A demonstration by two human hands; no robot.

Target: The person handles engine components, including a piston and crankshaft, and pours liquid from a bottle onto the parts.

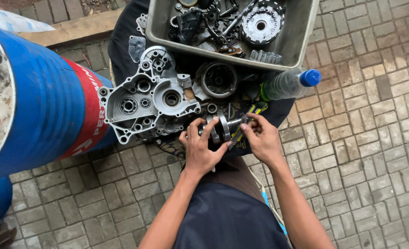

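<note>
My left hand (200, 150) grips a steel crankshaft (223, 127) by its round webs, holding it above a black cloth (121, 50). My right hand (262, 138) holds a pair of pliers with yellow-and-black handles (246, 122) against the crankshaft's right end. Just left of my hands lies a grey aluminium engine crankcase half (147, 103) with bearings and holes. A round metal cover (218, 79) sits behind the crankshaft.
A grey plastic tub (296, 41) at the top holds gears, a clutch basket (261, 22) and small parts. A clear bottle with a blue cap (290, 83) lies beside it. A blue-and-red drum (43, 101) stands at left. Paving bricks (375, 138) surround everything.
</note>
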